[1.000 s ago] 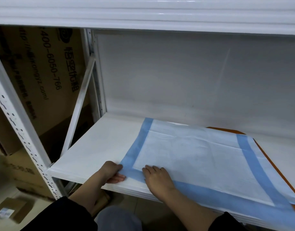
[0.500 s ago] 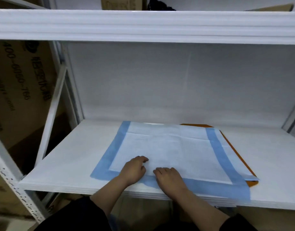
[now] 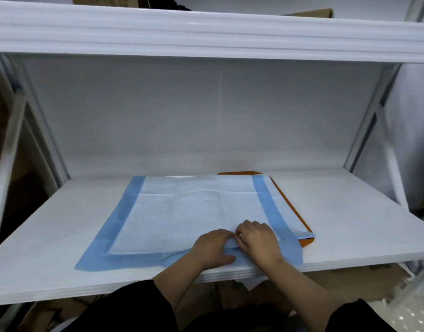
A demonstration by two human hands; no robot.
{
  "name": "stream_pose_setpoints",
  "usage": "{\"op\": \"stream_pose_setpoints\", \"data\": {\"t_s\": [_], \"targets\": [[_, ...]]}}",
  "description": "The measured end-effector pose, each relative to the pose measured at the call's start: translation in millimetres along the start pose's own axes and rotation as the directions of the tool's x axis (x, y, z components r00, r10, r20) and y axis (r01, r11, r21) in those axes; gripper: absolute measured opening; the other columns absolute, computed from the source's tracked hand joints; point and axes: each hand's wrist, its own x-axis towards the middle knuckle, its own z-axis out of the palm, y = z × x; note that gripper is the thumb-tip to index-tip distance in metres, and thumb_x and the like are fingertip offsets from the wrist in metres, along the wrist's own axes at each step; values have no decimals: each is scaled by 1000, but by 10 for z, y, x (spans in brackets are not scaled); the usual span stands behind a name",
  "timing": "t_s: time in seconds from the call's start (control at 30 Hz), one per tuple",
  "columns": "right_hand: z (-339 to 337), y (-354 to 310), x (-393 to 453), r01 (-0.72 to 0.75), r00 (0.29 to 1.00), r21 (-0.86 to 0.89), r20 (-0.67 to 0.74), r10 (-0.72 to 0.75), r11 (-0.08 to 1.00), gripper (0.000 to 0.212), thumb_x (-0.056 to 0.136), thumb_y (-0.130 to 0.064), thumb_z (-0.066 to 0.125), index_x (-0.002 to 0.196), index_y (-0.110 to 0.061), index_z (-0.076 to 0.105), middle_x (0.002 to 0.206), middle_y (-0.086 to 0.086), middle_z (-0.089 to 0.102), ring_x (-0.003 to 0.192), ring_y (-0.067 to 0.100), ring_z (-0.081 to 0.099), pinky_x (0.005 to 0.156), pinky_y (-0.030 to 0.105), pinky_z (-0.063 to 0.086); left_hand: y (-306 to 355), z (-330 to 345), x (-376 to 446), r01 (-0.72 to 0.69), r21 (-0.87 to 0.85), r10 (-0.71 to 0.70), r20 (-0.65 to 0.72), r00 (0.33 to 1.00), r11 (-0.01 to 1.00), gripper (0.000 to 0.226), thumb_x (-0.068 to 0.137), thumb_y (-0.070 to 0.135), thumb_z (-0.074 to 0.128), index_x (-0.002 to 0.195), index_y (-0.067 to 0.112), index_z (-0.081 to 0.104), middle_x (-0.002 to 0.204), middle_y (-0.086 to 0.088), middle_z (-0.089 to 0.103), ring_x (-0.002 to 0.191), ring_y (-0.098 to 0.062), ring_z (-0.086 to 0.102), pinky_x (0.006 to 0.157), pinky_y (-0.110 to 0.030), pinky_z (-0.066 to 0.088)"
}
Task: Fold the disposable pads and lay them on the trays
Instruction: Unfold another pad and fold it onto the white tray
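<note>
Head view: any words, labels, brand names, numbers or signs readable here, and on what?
None can be read.
The blue-bordered pad, the orange tray under it and the white shelf show no print.
The cardboard boxes on the shelf above show no legible marking.

I see the pad (image 3: pixel 182 212) as matt, papery non-woven, faintly creased; at its 2 o'clock the orange tray (image 3: pixel 290 202) looks smooth plastic; the shelf (image 3: pixel 338 212) looks matt white, its frame painted metal.

Words: none can be read.
Numbers: none can be read.
Labels or signs: none on the pad (image 3: pixel 182 212) or shelf (image 3: pixel 338 212).
</note>
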Motion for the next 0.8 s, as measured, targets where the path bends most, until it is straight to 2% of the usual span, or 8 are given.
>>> {"op": "stream_pose_setpoints", "data": {"t_s": [0.13,0.2,0.27,0.37,0.47,0.53,0.67,0.8], "targets": [[-150,298,-52,-203,979,66,8,202,977,13,77,-30,73,80,-21,65,75,-4,65,67,18,62,59,33,47,204,45,200,111,-86,-126,-181,975,990,27,97,27,43,108,14,65,114,-6,65,105,-23,59,81,-28,43],[-213,452,-124,-404,912,143,-4,409,903,17,84,-30,67,98,-20,66,93,-3,67,86,20,63,77,38,48,178,44,230,123,-176,-165,-249,954,977,23,97,22,42,88,12,62,96,-9,67,86,-21,60,69,-28,40],[-251,593,-221,-645,741,273,-7,672,714,24,91,-27,58,113,-17,62,110,2,64,103,25,59,90,41,42,120,28,203,102,-255,-185,-327,927,962,22,97,20,42,78,13,50,79,-7,60,74,-18,54,61,-27,33],[-236,802,-397,-862,354,426,119,928,275,29,96,-23,47,123,-12,54,124,12,56,113,33,53,99,49,40,46,52,141,47,-230,-142,-417,898,972,21,97,22,45,78,13,49,72,-6,56,71,-24,55,59,-27,30],[-198,877,-509,-856,190,517,321,928,-4,30,98,-22,43,122,-5,49,119,16,54,110,38,54,95,46,42,15,143,91,-47,-93,17,-306,952,995,23,95,24,49,113,18,61,114,-2,65,103,-18,60,79,-23,40],[-179,867,-540,-861,129,499,408,904,-102,33,98,-23,44,122,0,48,117,19,55,108,39,53,89,41,41,21,216,70,-120,4,119,-178,977,993,45,93,23,49,138,25,44,139,5,50,124,-14,49,98,-21,36],[-160,880,-519,-864,40,438,550,834,-247,53,91,-31,56,129,3,41,124,25,52,108,41,54,76,39,41,125,281,76,-154,48,159,-123,980,987,62,94,21,46,149,30,19,142,6,49,124,-18,51,98,-28,41],[-204,928,-514,-923,57,321,664,746,-214,58,87,-31,62,128,5,43,125,22,51,114,37,51,79,37,39,181,326,115,-198,197,204,-12,979,960,61,96,22,43,151,26,16,151,-1,36,135,-21,37,108,-29,32]]}}
